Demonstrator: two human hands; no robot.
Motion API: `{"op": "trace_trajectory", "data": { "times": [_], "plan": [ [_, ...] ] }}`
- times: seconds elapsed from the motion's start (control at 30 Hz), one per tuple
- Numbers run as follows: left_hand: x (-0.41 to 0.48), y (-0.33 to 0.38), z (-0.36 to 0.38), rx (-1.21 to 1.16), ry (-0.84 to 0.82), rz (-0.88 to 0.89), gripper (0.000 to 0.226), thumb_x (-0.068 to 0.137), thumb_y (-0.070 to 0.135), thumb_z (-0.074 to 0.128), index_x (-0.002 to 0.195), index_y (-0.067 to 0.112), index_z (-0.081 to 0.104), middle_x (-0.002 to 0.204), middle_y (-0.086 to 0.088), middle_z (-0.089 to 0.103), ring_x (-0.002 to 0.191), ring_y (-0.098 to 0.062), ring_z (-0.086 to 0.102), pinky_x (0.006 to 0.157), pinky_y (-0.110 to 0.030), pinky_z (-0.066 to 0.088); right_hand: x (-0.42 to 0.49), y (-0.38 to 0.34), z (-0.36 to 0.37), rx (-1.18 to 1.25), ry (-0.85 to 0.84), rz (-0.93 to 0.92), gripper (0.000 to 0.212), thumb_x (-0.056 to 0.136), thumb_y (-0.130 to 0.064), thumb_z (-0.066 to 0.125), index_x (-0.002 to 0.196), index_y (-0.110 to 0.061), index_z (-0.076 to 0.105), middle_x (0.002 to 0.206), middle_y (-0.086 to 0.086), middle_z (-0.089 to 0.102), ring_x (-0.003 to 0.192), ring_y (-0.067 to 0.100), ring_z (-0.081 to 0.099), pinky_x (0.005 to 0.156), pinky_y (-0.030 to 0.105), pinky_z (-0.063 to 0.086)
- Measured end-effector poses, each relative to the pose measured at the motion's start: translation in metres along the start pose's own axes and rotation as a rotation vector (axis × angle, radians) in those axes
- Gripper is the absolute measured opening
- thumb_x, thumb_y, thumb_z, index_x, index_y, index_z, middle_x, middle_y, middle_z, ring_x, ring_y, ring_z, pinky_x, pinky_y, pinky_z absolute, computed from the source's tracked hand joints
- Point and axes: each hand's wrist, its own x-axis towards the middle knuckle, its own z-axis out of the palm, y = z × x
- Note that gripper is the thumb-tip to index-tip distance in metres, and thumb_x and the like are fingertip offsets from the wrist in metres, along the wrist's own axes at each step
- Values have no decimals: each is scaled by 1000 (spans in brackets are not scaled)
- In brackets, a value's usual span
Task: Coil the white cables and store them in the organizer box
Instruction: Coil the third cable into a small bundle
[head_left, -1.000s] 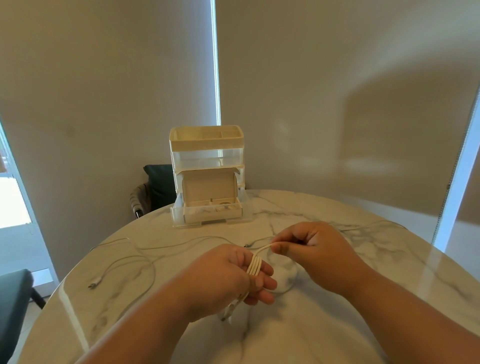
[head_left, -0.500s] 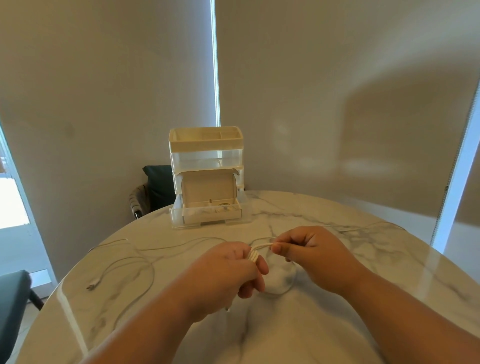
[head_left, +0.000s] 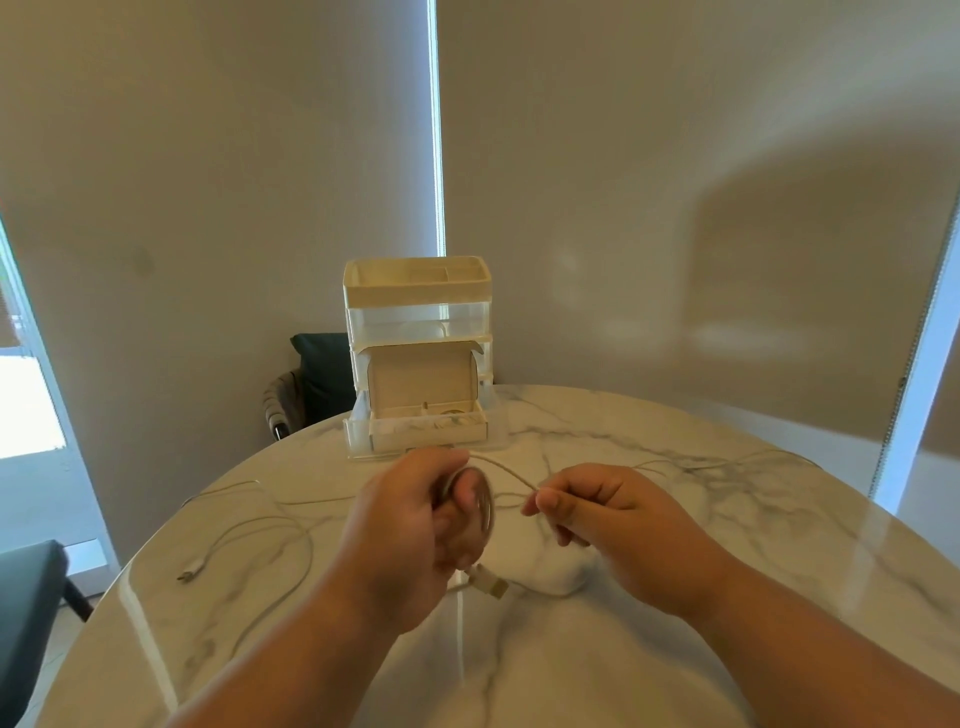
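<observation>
**Work item.** The white cable (head_left: 488, 506) is wound in several loops round the fingers of the left grip (head_left: 410, 525), above the middle of the counter (head_left: 779, 597). The left fingers are curled through the loops and clamp them. One USB plug (head_left: 492, 586) hangs below the coil, just above the counter surface. The right grip (head_left: 608, 519) pinches the unwound strand between thumb and forefinger, just beside the coil, with its other fingers curled in.

**Status.** The coil is partly wound. The length left beyond the pinch cannot be read.

**Outstanding items.**
- A second cable (head_left: 309, 548) lies loose and uncoiled toward the left edge of the counter, its connector (head_left: 191, 574) nearest that edge.
- A thin strand (head_left: 727, 460) runs toward the far right edge. It may be a separate cable or the tail of the one in hand – this cannot be told.

**Destination.** The organizer box (head_left: 415, 291) stands at the far edge. Its bottom drawer (head_left: 426, 439) is pulled out, and something pale lies inside, too small to identify.

**Judgement.** This coil has yet to be finished and stowed, and the loose cable has not been started – roughly half the task or more lies ahead.
</observation>
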Motion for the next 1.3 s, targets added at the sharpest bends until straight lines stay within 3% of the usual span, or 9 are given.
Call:
{"op": "trace_trajectory", "data": {
  "times": [0.17,0.4,0.6,0.73,0.87,1.03,1.13,1.23,1.3],
  "plan": [
    [5,11,-9,-349,20,53,33,80,23,45,48,13,44,35,5,25,28,-9,24,37,-18,27,-1,-3,4,23,-38,42,20,97,-28,60,90,-32,79,67,-4,59,67,12,52,70,30,44],
    [5,13,-13,-503,29,55,37,83,25,44,47,16,46,35,7,27,28,-7,24,36,-17,28,-4,-6,20,34,-157,105,17,96,-30,62,97,-37,78,65,-5,62,59,14,45,60,28,38],
    [6,20,-20,-601,91,77,35,85,25,44,51,18,44,37,8,27,30,-6,24,35,-18,27,-10,-10,29,10,-267,119,22,98,-28,61,109,-42,74,61,-7,62,63,8,53,72,25,46],
    [6,21,-21,-664,123,76,33,85,24,45,53,19,44,38,9,28,30,-5,25,34,-17,26,-13,-17,33,-93,-342,121,28,101,-27,53,118,-16,73,63,-25,64,68,-14,56,84,16,41],
    [8,20,-23,-712,180,68,34,89,24,43,55,18,45,40,9,28,31,-5,25,34,-19,28,-14,-21,36,-113,-314,98,30,101,-30,54,121,-50,65,61,-10,58,63,2,54,75,14,47],
    [13,18,-29,-777,299,69,32,92,24,43,61,18,45,43,9,29,33,-6,26,35,-19,29,-16,-27,39,-156,-345,92,38,100,-29,55,116,-63,60,76,-7,63,67,-1,55,75,14,49],
    [15,19,-34,-778,353,109,31,93,22,41,62,18,45,45,9,30,34,-6,26,36,-19,29,-15,-34,37,-177,-346,82,40,102,-26,53,111,-64,59,70,-23,64,63,-7,53,71,6,45],
    [17,15,-34,-715,374,151,28,92,20,40,65,16,47,48,7,32,37,-7,28,39,-21,32,-16,-37,37,-230,-352,67,36,102,-23,52,126,-49,58,71,-49,56,67,-23,52,70,-2,36],
    [18,11,-31,-617,366,176,24,92,18,37,72,13,51,53,5,36,42,-8,32,48,-24,36,-17,-38,38,-253,-345,46,36,101,-21,53,124,-49,60,68,-49,55,70,-26,52,70,-3,36]
  ]
}}
